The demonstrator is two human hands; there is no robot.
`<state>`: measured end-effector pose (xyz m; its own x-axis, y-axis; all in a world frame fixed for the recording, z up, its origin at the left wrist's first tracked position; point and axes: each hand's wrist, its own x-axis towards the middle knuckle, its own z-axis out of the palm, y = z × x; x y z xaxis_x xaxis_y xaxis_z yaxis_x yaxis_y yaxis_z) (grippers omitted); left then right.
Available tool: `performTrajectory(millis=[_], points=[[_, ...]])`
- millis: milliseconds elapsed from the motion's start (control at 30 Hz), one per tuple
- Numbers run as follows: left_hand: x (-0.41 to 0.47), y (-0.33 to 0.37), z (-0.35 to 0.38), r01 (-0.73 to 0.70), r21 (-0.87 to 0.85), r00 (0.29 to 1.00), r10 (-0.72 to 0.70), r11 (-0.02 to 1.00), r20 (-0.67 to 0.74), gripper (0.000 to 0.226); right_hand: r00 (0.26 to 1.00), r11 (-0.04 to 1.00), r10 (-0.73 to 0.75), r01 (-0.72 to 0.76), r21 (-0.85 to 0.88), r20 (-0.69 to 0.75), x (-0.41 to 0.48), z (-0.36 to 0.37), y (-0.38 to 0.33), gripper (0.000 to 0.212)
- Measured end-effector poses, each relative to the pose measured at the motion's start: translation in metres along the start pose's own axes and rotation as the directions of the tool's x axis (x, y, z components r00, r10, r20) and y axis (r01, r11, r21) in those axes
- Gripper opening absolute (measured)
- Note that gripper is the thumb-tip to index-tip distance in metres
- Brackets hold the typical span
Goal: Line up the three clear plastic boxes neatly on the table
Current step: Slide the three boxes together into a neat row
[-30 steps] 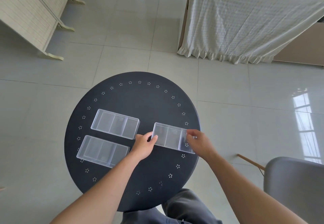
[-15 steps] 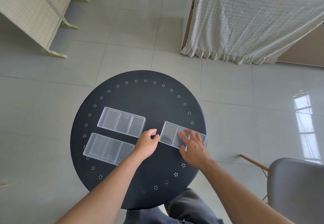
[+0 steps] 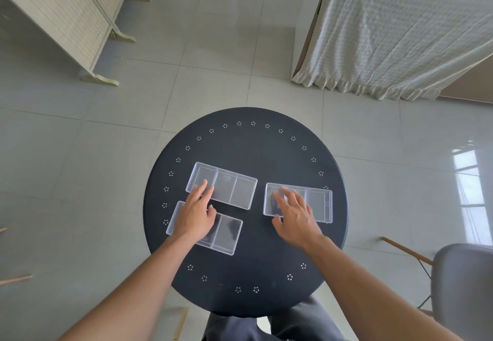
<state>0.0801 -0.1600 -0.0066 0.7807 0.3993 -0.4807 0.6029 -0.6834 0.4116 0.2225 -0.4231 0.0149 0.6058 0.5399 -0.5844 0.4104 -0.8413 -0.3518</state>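
Three clear plastic boxes with inner dividers lie on the round black table [image 3: 245, 151]. The far left box [image 3: 234, 188] and the near left box [image 3: 226, 234] lie roughly parallel, one behind the other. The right box [image 3: 316, 202] sits apart near the table's right edge. My left hand [image 3: 196, 214] lies flat over the near left box, with its fingertips on the far left box's near corner. My right hand [image 3: 294, 214] rests with spread fingers on the left part of the right box. Neither hand grips anything.
A grey chair [image 3: 464, 287] stands at the lower right, close to the table. A cloth-draped piece of furniture [image 3: 400, 28] is at the back right and a slatted folding screen [image 3: 61, 12] at the back left. Tiled floor surrounds the table.
My left hand left the right box and moved left onto the two left boxes. My right hand went from pinching the right box's end to lying flat on it. The box turned squarer.
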Motion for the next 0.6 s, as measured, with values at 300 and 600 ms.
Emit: performTrajectory(millis=[300,600], points=[[0.009,-0.032,-0.031,-0.085,0.219,0.982,0.045,0.972,0.182,0.065,0.998,0.999,-0.003,0.005,-0.035,0.063,0.023,0.036,-0.098,0.069],[0.060,-0.038,-0.061,-0.090,0.188,0.961,0.035,0.978,0.274,0.068,0.988,0.988,0.149,-0.148,-0.044,0.045,0.078,0.023,-0.140,0.076]])
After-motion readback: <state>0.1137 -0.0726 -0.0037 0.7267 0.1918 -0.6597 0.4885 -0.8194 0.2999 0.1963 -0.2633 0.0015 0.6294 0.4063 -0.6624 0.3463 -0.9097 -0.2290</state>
